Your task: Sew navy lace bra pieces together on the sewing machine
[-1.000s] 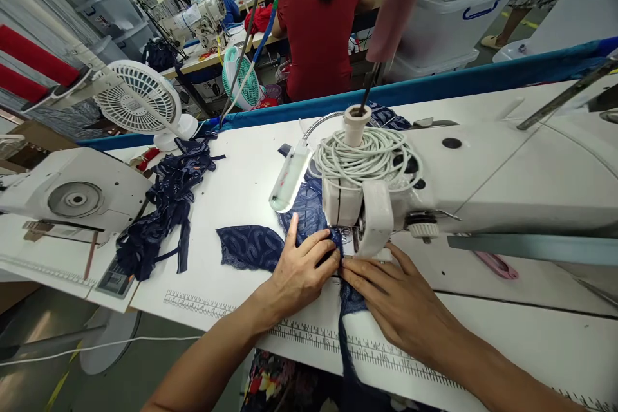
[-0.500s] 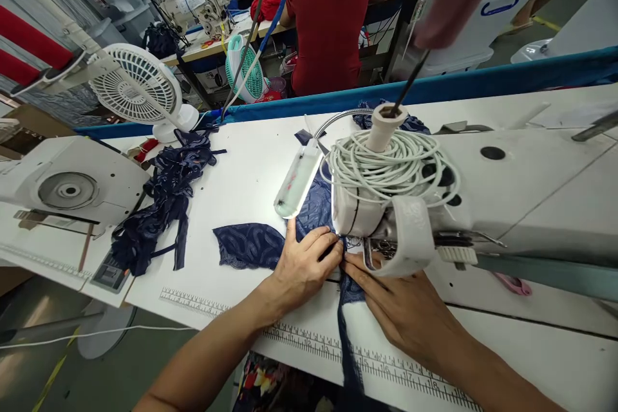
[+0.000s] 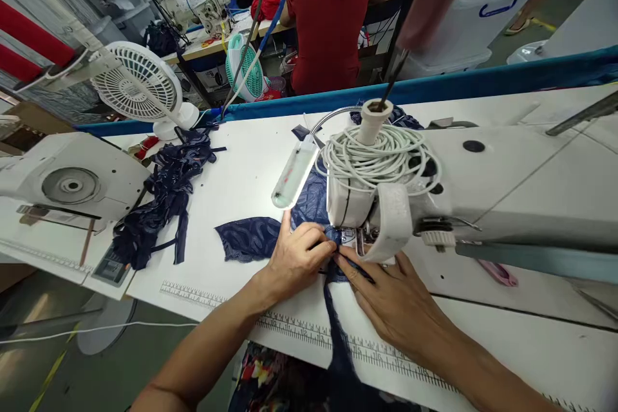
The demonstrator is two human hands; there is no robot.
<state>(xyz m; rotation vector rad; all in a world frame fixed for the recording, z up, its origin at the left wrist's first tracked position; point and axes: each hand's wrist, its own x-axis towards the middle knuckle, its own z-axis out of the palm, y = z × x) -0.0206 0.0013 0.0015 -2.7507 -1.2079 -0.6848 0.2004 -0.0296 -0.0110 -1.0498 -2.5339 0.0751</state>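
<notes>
Navy lace fabric (image 3: 311, 201) lies under the head of a white sewing machine (image 3: 344, 198). Thumb and fingers of my left hand (image 3: 295, 262) are closed on its edge just left of the presser area. My right hand (image 3: 392, 293) pinches the same fabric on the other side, fingertips close to the left ones; the machine's white guard (image 3: 393, 222) partly covers this hand. A narrow navy strip (image 3: 337, 328) runs from between the hands over the table's front edge. Left of my left hand rests a separate navy lace piece (image 3: 248, 239). The needle is hidden.
A lit lamp (image 3: 295, 174) stands over the fabric. Coiled pale cord (image 3: 381, 158) sits on the machine. Bundled navy pieces (image 3: 167, 196), a white fan (image 3: 138, 80) and a second machine (image 3: 72, 180) are at left. A person in red (image 3: 323, 19) sits beyond the blue edge (image 3: 299, 103).
Both hands and the fabric have shifted slightly; the right fingers now show more clearly beside the left fingertips. The view has moved a little, so the machine appears further left.
</notes>
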